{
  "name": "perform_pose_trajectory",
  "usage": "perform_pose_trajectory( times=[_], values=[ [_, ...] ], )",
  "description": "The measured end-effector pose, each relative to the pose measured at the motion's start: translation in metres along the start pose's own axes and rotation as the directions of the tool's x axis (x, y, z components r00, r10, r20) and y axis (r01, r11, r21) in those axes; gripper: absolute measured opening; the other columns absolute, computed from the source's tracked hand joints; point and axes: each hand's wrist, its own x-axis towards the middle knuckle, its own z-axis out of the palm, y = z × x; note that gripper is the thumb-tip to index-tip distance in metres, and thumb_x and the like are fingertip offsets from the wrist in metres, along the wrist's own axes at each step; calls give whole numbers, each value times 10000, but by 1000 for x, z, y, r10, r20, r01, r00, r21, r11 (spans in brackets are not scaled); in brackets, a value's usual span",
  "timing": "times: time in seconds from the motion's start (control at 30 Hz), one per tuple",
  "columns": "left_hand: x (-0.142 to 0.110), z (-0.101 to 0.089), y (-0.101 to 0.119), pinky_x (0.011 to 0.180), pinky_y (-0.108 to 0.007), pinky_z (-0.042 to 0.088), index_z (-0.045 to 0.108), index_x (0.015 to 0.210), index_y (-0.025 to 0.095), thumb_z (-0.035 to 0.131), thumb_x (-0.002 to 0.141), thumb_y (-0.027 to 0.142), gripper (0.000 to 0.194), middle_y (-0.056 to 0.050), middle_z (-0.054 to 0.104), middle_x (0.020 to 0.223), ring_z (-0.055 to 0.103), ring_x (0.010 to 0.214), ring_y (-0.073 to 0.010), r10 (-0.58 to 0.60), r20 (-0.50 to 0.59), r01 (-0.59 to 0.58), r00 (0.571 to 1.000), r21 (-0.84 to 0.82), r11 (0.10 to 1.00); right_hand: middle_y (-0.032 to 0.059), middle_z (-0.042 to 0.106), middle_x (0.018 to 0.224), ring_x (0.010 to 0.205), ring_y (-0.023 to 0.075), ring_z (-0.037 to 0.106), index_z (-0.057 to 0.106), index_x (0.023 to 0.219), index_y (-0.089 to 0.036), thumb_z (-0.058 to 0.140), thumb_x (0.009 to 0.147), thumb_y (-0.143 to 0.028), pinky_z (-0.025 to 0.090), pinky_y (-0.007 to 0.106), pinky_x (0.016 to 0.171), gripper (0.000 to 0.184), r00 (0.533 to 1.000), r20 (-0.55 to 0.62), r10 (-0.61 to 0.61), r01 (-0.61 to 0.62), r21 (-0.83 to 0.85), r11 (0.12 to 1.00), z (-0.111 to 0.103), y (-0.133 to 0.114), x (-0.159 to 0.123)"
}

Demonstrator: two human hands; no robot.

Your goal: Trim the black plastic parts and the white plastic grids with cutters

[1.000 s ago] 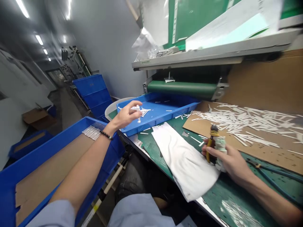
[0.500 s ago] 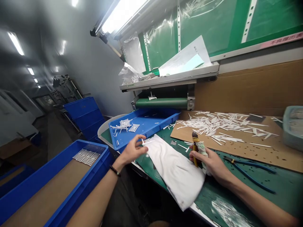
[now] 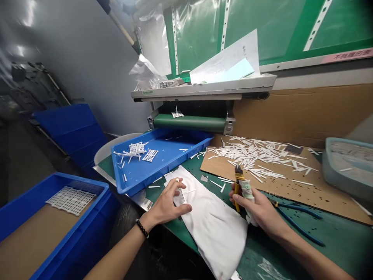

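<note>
My left hand [image 3: 169, 200] grips a small white plastic grid piece [image 3: 181, 197] between the thumb and fingers. A thin white stem sticks out from it toward the right. Under that hand a white cloth [image 3: 212, 221] drapes over the table's front edge. Wrapped around yellow-handled side cutters [image 3: 237, 190], my right hand [image 3: 255, 204] keeps their dark jaws pointing upward. One handle is bound in whitish wrapping. Just right of this hand, partly behind the wrist, lie blue-handled pliers [image 3: 303, 225] on the green table [image 3: 329, 252].
A blue tray [image 3: 171, 171] holds several white grid pieces. White sticks [image 3: 253, 155] lie heaped on cardboard [image 3: 303, 194]. At right stands a pale blue tub [image 3: 329, 167]. A blue crate [image 3: 96, 194] containing grid sheets is at left. Behind is a conveyor [image 3: 189, 122] under a shelf [image 3: 204, 89].
The view has turned slightly right. My left hand has rotated the white piece, so its grid and stem now show over the cloth. My right hand still holds the cutters upright.
</note>
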Motion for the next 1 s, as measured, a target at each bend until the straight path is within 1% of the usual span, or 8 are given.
perform_pose_trajectory(
  times=[0.1,0.17,0.27,0.33,0.5,0.6,0.7,1.0],
  values=[
    [0,-1,-8,1031,-417,452,520,1177,269,687,755,456,491,-105,405,1422,418,1315,-289,11,42,-11,999,-14,1000,43,636,793,699,208,586,563,925,-194,539,857,-543,480,296,618,356,996,85,14,8,-258,966,6,-16,-6],
    [1,3,-15,1048,-434,443,477,1258,286,698,741,477,594,-108,398,1427,403,1326,-303,11,5,-10,1000,-35,999,33,639,828,731,205,589,562,944,-212,502,900,-496,489,287,643,293,979,196,62,16,-374,927,14,-29,-12],
    [2,13,-28,1037,-463,456,212,1462,308,748,682,482,962,-133,357,1464,392,1334,-333,-41,-79,33,996,-105,994,29,644,940,835,204,605,562,1006,-244,500,918,-391,508,268,711,182,934,325,151,23,-475,880,32,-46,-18],
    [3,18,-34,1042,-476,451,90,1496,316,765,655,487,1092,-138,335,1488,399,1328,-348,-87,-85,74,993,-143,987,28,635,989,873,199,607,562,1041,-263,509,905,-324,514,261,741,158,907,361,219,5,-527,850,45,-55,-17],
    [3,16,-33,1042,-502,437,244,1428,278,768,632,493,977,-141,400,1447,467,1274,-355,-145,-53,132,988,-194,972,57,619,1069,955,222,594,551,1110,-241,499,885,-266,498,301,831,232,834,356,421,-114,-637,763,70,-79,-7],
    [3,11,-28,1004,-495,465,250,1418,236,750,653,485,948,-148,424,1431,503,1239,-347,-179,-18,173,984,-197,965,59,607,1107,988,220,577,551,1075,-231,483,895,-278,468,299,873,199,778,337,531,-171,-699,694,81,-93,-2],
    [5,9,-28,982,-477,485,236,1429,230,747,650,499,970,-151,432,1429,522,1219,-343,-191,-5,187,982,-187,964,53,613,1086,949,212,577,562,998,-229,489,888,-291,459,280,844,146,752,335,568,-166,-738,655,89,-100,1],
    [4,16,-33,970,-471,496,228,1427,209,737,652,514,976,-163,436,1427,533,1208,-341,-146,-53,137,988,-143,980,34,589,989,883,181,540,515,957,-220,470,898,-231,409,259,769,74,726,344,595,-135,-777,614,98,-100,5]
  ],
)
